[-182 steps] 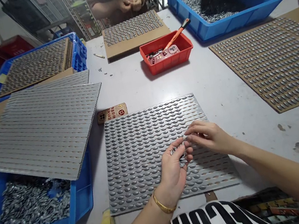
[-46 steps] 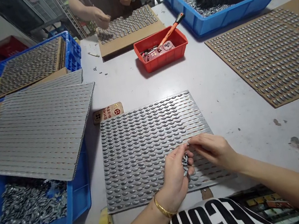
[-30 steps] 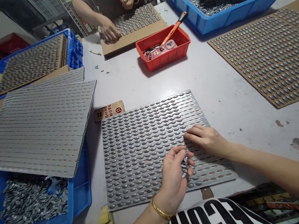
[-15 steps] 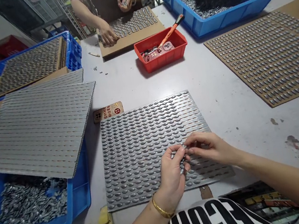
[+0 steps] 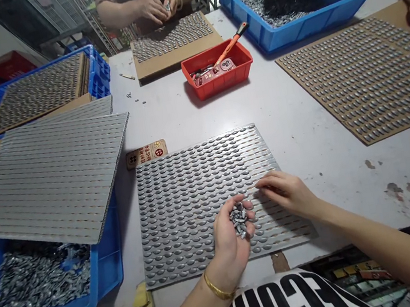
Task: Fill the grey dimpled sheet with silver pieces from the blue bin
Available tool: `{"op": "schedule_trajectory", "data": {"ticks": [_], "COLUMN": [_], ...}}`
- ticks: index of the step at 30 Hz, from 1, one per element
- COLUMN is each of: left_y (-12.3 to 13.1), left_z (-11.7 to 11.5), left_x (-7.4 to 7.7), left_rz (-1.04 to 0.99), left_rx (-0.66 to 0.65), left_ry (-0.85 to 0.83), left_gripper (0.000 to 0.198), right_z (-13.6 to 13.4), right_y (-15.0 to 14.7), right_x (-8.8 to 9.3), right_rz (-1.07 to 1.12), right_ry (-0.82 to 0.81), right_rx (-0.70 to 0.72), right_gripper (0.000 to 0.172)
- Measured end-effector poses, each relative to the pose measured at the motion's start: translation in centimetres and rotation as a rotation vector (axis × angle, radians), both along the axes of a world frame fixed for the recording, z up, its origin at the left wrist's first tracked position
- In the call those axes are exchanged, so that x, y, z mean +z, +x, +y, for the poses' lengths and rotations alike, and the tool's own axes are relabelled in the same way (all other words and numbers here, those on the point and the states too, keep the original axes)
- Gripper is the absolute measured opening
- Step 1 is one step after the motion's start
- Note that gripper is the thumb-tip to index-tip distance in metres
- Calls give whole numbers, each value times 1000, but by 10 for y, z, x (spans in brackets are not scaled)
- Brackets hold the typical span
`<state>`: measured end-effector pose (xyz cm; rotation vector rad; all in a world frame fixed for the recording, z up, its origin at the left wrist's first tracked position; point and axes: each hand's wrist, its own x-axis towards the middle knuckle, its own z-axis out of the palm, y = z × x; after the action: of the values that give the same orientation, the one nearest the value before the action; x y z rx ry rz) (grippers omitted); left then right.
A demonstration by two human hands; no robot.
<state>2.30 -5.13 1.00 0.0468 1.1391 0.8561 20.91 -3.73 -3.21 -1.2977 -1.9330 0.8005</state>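
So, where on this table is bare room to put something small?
Bare tabletop lies between the red bin and the grey board, and between this board and the brown board. Crowded places: the picture's left, with grey sheets over a blue bin, and above the grey board, with the left hand and right hand.

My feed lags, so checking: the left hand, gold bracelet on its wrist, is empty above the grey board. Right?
Not empty: the head view shows the left hand cupping metal pieces. The gold bracelet on its wrist and its place above the grey board are right.
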Motion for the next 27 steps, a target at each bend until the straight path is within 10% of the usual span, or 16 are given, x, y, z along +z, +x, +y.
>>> {"op": "schedule_trajectory", "data": {"ticks": [18,27], "left_y": [-4,0], "left_z": [-10,-12], "left_x": [-7,-8], "left_rz": [-39,19], "left_rx": [-109,-90], "left_ry": [78,130], "left_gripper": [28,27], "right_z": [14,2], "right_y": [-2,-9], "right_x": [-23,12], "right_rz": [-451,-29], "right_ry": [209,-36], "right_rx": [185,139], "right_gripper": [22,18]}}
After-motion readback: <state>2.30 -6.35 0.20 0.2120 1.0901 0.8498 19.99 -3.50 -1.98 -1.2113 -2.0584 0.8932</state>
